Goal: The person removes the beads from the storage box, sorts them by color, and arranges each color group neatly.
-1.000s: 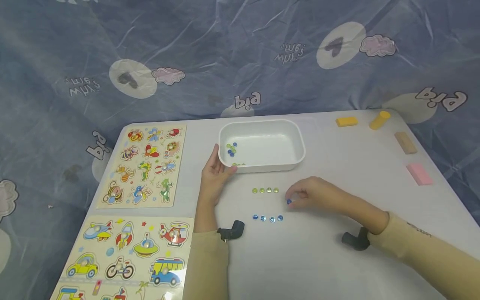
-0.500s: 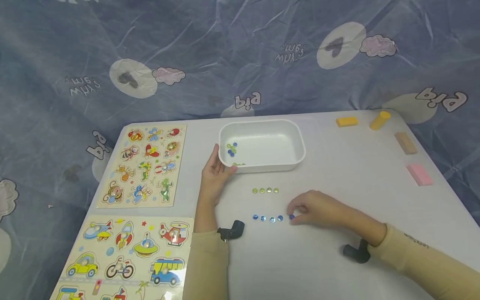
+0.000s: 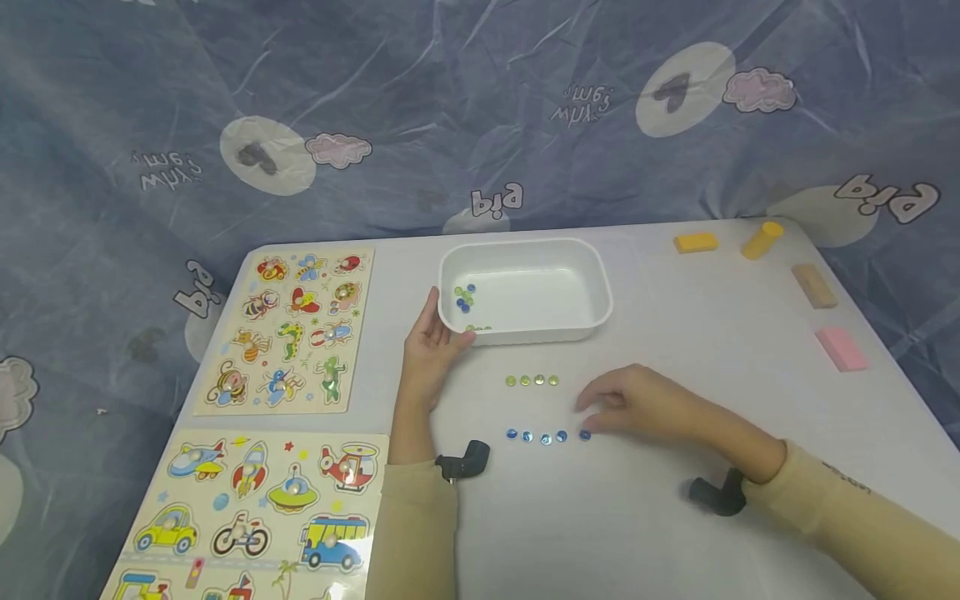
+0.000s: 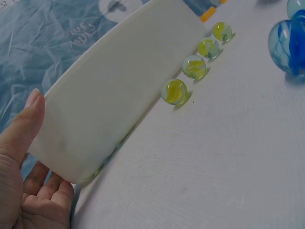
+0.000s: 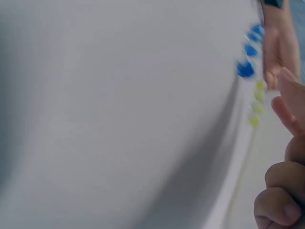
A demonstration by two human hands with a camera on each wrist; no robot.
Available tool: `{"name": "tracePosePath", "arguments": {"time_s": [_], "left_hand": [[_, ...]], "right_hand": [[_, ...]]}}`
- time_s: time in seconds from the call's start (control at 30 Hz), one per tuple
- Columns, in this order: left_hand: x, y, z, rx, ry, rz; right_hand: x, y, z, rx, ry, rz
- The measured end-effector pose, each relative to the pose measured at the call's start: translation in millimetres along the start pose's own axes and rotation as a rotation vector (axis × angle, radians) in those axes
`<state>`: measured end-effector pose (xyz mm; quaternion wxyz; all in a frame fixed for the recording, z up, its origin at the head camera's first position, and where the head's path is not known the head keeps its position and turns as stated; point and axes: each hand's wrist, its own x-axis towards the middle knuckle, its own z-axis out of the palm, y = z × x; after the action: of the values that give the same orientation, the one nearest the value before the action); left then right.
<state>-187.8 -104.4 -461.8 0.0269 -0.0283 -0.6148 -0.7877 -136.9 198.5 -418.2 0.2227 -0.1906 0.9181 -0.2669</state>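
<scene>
A wrinkled blue-grey cloth point(image 3: 420, 92) printed with pale ovals point(image 3: 291, 171), pink clouds point(image 3: 760, 89) and lettering point(image 3: 497, 201) hangs behind a white, round-cornered table point(image 3: 600, 533).

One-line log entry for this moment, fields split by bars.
left hand: grips white tray, near-left corner | right hand: at right-end blue marble, contact unclear | rows: four yellow-green marbles, five blue marbles

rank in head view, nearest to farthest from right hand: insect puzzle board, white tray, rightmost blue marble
1. Rightmost blue marble, beside the right hand.
2. White tray, ahead and left.
3. Insect puzzle board, far left, past the left hand.
</scene>
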Motion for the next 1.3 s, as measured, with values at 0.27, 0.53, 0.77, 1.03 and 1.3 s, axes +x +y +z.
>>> {"name": "tracePosePath", "arguments": {"time_s": [0.27,0.53,0.77,1.03,1.3], "left_hand": [[0.9,-1.1,-0.9,-0.006,-0.004,0.000],[2.2,-1.4,-0.9,-0.002,-0.013,-0.018],[2.6,-3.3,-1.8,0.003,-0.013,-0.017],[2.4,-3.5,-3.0,0.017,-0.004,-0.020],[2.1,-3.7,-2.8,0.021,0.000,-0.036]], "right_hand": [[23,0,-35.5,0.007,0.243,-0.182],[62,-9,-57.3,-0.029,0.364,-0.213],[103,-13,-61.8,-0.060,0.328,-0.157],[142,-18,-53.1,-0.083,0.107,-0.092],[161,-31,-43.8,-0.037,-0.003,-0.115]]}}
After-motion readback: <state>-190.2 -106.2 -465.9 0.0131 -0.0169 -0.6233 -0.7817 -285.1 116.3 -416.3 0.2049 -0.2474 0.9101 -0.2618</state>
